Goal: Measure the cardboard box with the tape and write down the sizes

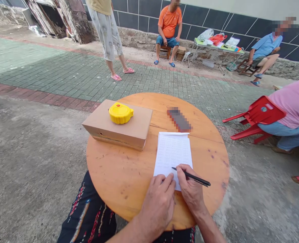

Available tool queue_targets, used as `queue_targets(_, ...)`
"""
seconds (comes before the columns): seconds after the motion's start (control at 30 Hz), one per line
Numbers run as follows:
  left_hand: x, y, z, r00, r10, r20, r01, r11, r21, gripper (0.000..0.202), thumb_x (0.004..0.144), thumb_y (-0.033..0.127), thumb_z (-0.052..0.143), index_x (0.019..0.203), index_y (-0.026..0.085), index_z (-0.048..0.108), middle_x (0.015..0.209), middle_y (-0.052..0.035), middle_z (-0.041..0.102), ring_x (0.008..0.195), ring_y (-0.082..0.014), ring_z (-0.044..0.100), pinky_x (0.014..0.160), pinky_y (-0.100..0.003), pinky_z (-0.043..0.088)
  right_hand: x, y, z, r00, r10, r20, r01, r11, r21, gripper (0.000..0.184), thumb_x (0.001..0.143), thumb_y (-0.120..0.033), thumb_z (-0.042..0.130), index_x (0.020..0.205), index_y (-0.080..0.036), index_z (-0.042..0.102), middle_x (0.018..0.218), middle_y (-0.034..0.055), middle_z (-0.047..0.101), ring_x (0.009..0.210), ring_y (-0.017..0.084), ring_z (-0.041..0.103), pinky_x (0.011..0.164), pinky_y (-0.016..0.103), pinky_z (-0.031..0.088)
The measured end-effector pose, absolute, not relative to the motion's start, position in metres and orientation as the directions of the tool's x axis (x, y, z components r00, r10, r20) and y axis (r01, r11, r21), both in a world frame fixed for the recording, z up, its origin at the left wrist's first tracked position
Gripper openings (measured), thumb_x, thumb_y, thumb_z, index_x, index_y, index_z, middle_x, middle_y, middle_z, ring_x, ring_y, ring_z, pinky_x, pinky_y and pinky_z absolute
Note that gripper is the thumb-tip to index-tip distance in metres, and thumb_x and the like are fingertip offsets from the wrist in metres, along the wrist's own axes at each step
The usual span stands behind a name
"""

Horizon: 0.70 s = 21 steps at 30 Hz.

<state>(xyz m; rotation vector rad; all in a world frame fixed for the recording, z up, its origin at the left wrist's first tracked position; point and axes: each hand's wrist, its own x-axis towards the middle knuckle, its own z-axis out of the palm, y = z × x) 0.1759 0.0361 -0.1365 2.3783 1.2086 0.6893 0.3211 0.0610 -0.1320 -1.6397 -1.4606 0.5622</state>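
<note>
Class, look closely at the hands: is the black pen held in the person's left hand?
No, the right hand holds the black pen, while the left hand rests on the lower part of the paper.

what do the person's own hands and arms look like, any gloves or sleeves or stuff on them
The left hand and right hand are bare, with no gloves. No sleeve shows on either forearm, and neither wrist shows a watch or bracelet.
</note>
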Motion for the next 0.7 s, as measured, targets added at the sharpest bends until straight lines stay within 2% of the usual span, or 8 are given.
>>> queue_targets(0.7,0.1751,0.0363,-0.1341,0.513,0.827,0.229,0.632,-0.544,0.552,0.038,0.085,0.007,0.046,0.122,0.015,0.055,0.135,-0.0072,0.054,0.103,-0.0251,0.049,0.093,-0.043,0.048,0.3199,0.0619,-0.1315,0.199,0.959,0.200,0.580,0.049,-0.813,0.023,0.094,-0.034,0.049,0.080,-0.019,0.061,0.073,0.0003,0.063,0.067,0.014,0.057,0.064,0.024,0.046)
